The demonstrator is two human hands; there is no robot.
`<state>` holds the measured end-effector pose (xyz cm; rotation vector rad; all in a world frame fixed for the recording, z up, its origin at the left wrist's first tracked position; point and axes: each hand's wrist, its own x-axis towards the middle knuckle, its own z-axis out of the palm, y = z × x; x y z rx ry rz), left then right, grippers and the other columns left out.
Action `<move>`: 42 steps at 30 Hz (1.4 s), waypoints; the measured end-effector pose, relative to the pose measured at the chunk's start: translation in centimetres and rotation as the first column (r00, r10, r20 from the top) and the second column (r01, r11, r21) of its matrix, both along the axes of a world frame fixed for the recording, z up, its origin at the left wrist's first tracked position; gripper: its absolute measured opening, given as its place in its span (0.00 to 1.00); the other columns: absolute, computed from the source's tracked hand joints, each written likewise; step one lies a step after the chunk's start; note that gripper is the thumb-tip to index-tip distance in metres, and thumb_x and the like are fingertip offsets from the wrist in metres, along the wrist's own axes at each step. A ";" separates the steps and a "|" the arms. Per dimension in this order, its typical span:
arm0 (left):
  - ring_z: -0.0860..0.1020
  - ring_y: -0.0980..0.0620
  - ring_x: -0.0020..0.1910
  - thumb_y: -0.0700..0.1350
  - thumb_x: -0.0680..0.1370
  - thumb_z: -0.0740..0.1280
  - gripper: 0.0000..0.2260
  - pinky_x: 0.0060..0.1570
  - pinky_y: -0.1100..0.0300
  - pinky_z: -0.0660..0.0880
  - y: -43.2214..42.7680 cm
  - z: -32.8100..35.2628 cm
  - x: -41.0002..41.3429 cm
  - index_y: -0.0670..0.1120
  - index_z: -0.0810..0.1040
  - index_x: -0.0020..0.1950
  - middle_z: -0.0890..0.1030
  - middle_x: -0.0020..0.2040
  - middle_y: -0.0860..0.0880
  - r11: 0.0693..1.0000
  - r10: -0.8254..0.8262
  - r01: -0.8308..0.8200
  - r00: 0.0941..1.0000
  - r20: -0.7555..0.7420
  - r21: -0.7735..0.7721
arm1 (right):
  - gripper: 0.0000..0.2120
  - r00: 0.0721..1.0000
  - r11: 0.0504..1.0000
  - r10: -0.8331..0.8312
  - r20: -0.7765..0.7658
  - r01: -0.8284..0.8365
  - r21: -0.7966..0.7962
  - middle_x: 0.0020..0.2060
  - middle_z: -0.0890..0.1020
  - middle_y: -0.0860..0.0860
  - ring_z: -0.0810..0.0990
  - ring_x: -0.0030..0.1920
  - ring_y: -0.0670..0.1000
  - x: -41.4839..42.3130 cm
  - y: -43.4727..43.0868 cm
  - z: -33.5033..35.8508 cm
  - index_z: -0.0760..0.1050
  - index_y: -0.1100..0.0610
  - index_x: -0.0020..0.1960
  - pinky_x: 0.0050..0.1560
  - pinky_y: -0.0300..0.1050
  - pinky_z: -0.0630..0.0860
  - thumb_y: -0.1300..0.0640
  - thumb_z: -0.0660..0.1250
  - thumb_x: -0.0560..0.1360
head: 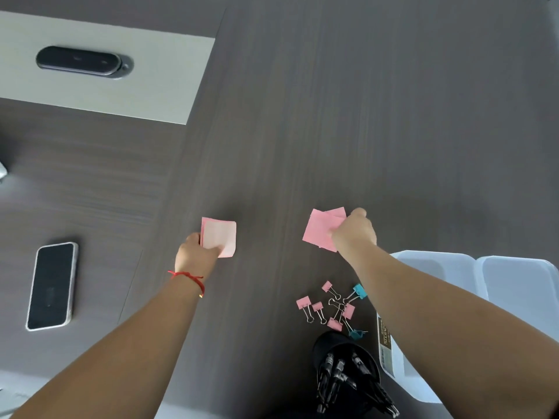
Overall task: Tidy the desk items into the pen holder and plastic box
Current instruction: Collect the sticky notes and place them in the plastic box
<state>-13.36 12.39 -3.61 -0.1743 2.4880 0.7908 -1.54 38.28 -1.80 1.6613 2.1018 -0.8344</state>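
Observation:
My left hand (195, 252) grips a pale pink pad of sticky notes (219, 235) at its near-left corner, on the dark desk. My right hand (354, 231) pinches a fan of loose pink sticky notes (320, 229) at their right side. Several pink and blue binder clips (332, 308) lie scattered near the front. A black pen holder (341, 352) with several black pens stands at the front edge. The clear plastic box (429, 264) sits at the right, partly hidden by my right forearm, with its lid (526, 285) beside it.
A phone (51, 285) lies face up at the left. A grey panel (121, 95) with a black oval device (80, 60) is set into the desk at the far left. Dark desk surface (363, 116) stretches beyond the notes.

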 end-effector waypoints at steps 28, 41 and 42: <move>0.79 0.45 0.49 0.36 0.76 0.62 0.16 0.46 0.55 0.82 17.7 13.9 18.1 0.42 0.72 0.63 0.78 0.54 0.44 0.730 -0.563 0.133 0.672 0.481 0.670 | 0.17 0.719 0.941 -0.339 -0.606 0.256 -0.223 0.41 0.83 0.52 0.80 0.37 0.51 18.5 -0.3 10.9 0.72 0.51 0.58 0.36 0.43 0.72 0.59 0.70 0.72; 0.81 0.42 0.45 0.36 0.74 0.60 0.07 0.54 0.46 0.79 22.4 8.6 21.8 0.42 0.75 0.50 0.77 0.44 0.46 0.807 -0.554 0.432 0.789 0.266 0.403 | 0.15 0.885 0.934 -0.352 -0.305 0.310 -0.179 0.56 0.80 0.53 0.77 0.47 0.53 20.6 2.9 2.0 0.71 0.55 0.64 0.46 0.42 0.72 0.58 0.61 0.77; 0.79 0.44 0.44 0.34 0.77 0.58 0.09 0.48 0.52 0.80 22.6 8.6 21.7 0.39 0.74 0.55 0.77 0.45 0.44 0.814 -0.544 0.409 0.786 0.294 0.414 | 0.15 0.874 0.934 -0.350 -0.337 0.301 -0.190 0.55 0.80 0.53 0.75 0.46 0.52 20.2 3.2 1.8 0.72 0.54 0.63 0.47 0.42 0.71 0.58 0.61 0.77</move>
